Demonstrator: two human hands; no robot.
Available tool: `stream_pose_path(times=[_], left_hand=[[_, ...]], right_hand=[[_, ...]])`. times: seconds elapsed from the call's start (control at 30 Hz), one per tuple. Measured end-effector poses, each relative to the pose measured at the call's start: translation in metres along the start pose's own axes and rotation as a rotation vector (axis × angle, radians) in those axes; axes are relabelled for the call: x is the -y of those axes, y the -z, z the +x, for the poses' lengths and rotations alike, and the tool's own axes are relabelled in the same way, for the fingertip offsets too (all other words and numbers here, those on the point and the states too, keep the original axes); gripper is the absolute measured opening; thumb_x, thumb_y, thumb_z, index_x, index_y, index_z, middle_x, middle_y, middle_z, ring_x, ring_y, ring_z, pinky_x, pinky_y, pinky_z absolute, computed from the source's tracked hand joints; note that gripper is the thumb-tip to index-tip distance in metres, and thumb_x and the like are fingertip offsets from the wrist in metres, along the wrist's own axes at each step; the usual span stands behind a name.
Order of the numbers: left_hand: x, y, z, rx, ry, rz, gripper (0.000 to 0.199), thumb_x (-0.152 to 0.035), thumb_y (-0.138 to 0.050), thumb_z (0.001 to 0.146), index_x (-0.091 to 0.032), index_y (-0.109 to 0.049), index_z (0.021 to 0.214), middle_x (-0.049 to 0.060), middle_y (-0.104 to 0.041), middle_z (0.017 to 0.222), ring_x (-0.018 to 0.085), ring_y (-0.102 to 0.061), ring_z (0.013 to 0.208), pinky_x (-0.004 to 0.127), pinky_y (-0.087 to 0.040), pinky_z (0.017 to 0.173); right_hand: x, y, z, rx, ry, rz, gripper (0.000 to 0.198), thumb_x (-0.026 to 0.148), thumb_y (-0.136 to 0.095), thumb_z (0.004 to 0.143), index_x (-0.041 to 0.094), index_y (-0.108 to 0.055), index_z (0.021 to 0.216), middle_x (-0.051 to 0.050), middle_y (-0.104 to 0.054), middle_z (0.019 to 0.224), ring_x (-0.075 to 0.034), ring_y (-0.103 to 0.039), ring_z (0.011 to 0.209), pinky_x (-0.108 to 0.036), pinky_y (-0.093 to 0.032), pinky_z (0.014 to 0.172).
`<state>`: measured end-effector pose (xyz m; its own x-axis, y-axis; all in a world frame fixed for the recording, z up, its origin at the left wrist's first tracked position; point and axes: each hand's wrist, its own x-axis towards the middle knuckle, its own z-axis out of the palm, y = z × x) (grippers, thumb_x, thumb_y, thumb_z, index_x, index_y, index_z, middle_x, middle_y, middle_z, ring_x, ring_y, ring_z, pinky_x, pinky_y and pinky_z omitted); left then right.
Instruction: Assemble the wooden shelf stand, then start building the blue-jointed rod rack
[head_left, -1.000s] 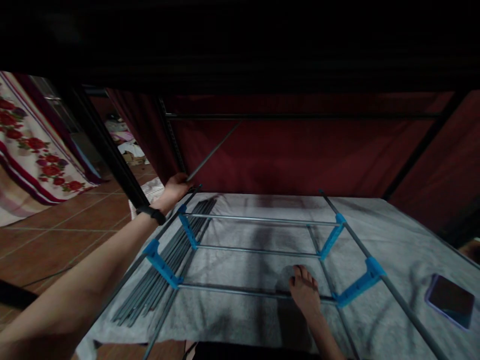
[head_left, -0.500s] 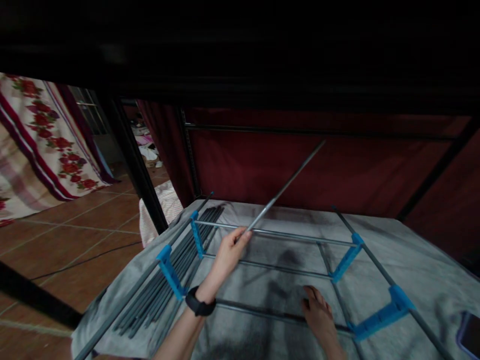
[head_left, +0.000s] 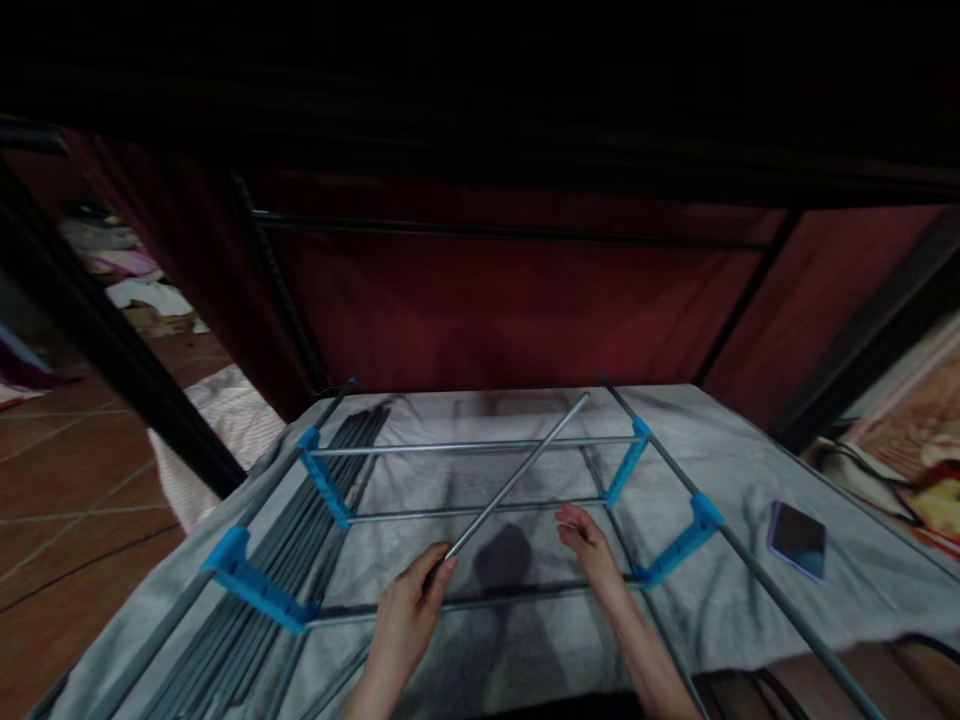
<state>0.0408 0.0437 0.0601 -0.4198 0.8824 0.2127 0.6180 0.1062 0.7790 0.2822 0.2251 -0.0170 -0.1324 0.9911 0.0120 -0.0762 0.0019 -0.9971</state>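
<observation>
My left hand point(head_left: 411, 612) is closed round one end of a grey metal tube point(head_left: 517, 478), which slants up and to the right over the frame. My right hand point(head_left: 589, 545) is to the right of the tube, fingers apart and holding nothing. Around both hands stands a frame of grey tubes joined by blue plastic connectors, among them a left front connector point(head_left: 259, 580), a left rear connector point(head_left: 324, 478), a right rear connector point(head_left: 627, 462) and a right front connector point(head_left: 681, 542). A rear crossbar point(head_left: 450, 447) passes behind the held tube.
A bundle of loose grey tubes point(head_left: 277, 590) lies on the left of the grey bed cover point(head_left: 739, 455). On the right rests a phone point(head_left: 796, 541). Black bed posts point(head_left: 112, 330) and a dark red curtain point(head_left: 487, 310) enclose the bed; a dark overhead panel point(head_left: 480, 90) hangs low.
My view has swung right. The held tube has come down from a raised slant to low over the frame. My right hand has moved forward, closer to the tube.
</observation>
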Motion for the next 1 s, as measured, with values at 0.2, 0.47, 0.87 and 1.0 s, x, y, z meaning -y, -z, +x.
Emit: stream_pose_path(times=[0.2,0.47,0.87,1.0], left_hand=[[0.022,-0.015,-0.014,0.079,-0.131,0.176,0.036,-0.047,-0.044,0.094,-0.024,-0.069,0.108,0.004,-0.077,0.1,0.022,-0.075,0.086,0.029,-0.06,0.072],[0.024,-0.037,-0.017,0.142,-0.317,0.392,0.035,-0.04,-0.043,0.096,-0.03,-0.069,0.117,0.001,-0.076,0.109,0.02,-0.075,0.089,0.026,-0.06,0.067],[0.03,-0.043,-0.013,0.102,-0.434,0.447,0.038,-0.041,-0.036,0.1,-0.024,-0.066,0.115,0.004,-0.075,0.105,0.02,-0.075,0.087,0.031,-0.061,0.073],[0.026,-0.043,-0.012,0.118,-0.392,0.467,0.038,-0.043,-0.038,0.1,-0.025,-0.066,0.118,0.004,-0.075,0.107,0.02,-0.074,0.087,0.03,-0.061,0.074]], right_hand=[[0.032,-0.011,-0.014,-0.009,-0.151,0.315,0.043,0.035,-0.082,0.056,0.024,-0.068,0.094,-0.002,-0.072,0.085,-0.019,-0.064,0.073,-0.033,-0.051,0.068],[0.05,0.011,-0.038,0.005,-0.207,0.47,0.031,0.027,-0.076,0.067,0.023,-0.07,0.097,-0.002,-0.073,0.096,-0.018,-0.067,0.085,-0.032,-0.054,0.079],[0.057,0.033,-0.005,-0.108,-0.175,0.605,0.026,0.027,-0.083,0.063,0.02,-0.068,0.083,-0.003,-0.075,0.087,-0.018,-0.069,0.077,-0.031,-0.057,0.075],[0.056,0.033,0.007,-0.078,-0.116,0.562,0.027,0.031,-0.083,0.066,0.022,-0.067,0.085,-0.001,-0.074,0.087,-0.016,-0.069,0.075,-0.029,-0.058,0.074]])
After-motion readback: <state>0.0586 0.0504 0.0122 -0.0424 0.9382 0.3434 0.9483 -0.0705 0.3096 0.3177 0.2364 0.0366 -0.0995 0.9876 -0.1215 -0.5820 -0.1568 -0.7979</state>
